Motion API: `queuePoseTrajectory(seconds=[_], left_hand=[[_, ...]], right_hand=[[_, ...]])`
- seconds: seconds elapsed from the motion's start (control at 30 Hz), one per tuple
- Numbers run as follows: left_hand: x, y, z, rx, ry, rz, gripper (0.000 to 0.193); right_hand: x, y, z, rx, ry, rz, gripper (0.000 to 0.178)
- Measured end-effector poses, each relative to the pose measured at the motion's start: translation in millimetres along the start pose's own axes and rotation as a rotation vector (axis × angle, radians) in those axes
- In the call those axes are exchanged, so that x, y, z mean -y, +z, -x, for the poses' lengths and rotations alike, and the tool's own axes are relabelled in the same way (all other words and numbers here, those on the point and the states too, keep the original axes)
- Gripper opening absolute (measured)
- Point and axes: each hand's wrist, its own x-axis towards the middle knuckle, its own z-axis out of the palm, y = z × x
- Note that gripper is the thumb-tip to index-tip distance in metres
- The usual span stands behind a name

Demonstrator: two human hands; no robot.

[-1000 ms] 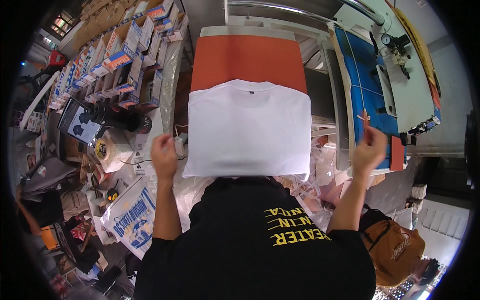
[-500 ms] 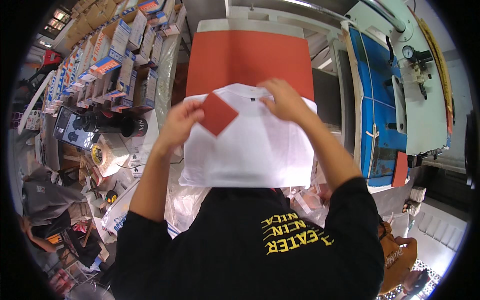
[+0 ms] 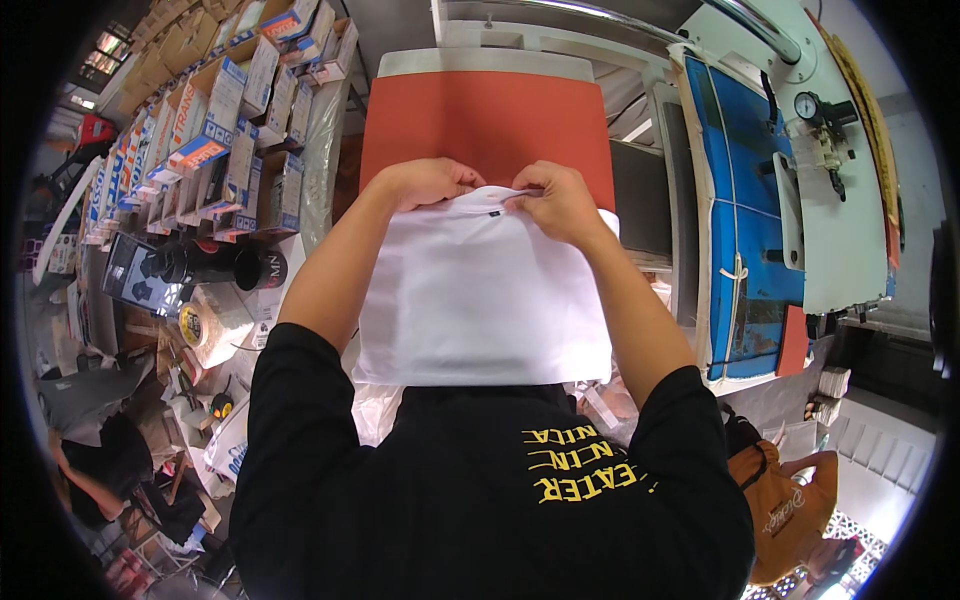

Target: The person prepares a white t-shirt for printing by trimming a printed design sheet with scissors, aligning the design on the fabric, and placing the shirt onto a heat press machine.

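Note:
A white T-shirt (image 3: pixel 485 300) lies over the near part of an orange-red flat pad (image 3: pixel 485 120), its collar toward the far side. My right hand (image 3: pixel 556 203) pinches the collar on its right, close to a small black neck label (image 3: pixel 495 212). At the collar's left side is my left hand (image 3: pixel 432 183), palm down, its bent fingers closed at the neckline. What its fingertips hold is partly hidden by the hand and fabric.
Several stacked cartons (image 3: pixel 215 120) and a black cylinder (image 3: pixel 225 264) stand to the left. On the right are a blue panel (image 3: pixel 745 240) tied with cord and a machine with a pressure gauge (image 3: pixel 806 105). Another person in a brown top (image 3: pixel 785 500) is at lower right.
The dark red square that my left hand held over the shirt is out of sight. My left hand has moved right and away to the collar; my right hand now pinches the neckline.

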Motion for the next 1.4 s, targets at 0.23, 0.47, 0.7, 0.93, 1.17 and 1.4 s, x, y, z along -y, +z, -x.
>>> queuePoseTrajectory(seconds=[0.23,0.47,0.7,0.93,1.17,1.4], left_hand=[[-5.5,34.6,23.2,-0.383,0.186,-0.485,0.030],[7.7,49.4,39.9,-0.693,0.221,-0.416,0.019],[17.7,68.5,50.7,-0.792,0.219,-0.378,0.015],[29.5,89.2,56.9,-0.819,0.346,-0.496,0.011],[27.5,76.1,37.6,-0.988,0.348,-0.473,0.013],[13.0,73.2,33.1,-0.875,0.258,-0.501,0.015]], right_hand=[[-13.6,19.3,7.1,-0.095,-0.066,0.224,0.019],[-10.1,30.0,16.1,-0.050,-0.064,0.369,0.011],[-7.2,33.6,24.5,-0.097,-0.047,0.456,0.008],[-3.5,34.9,44.6,-0.093,0.049,0.423,0.010],[-11.5,42.2,32.0,-0.245,0.045,0.450,0.011],[-3.5,32.6,20.2,-0.094,0.099,0.378,0.015]])
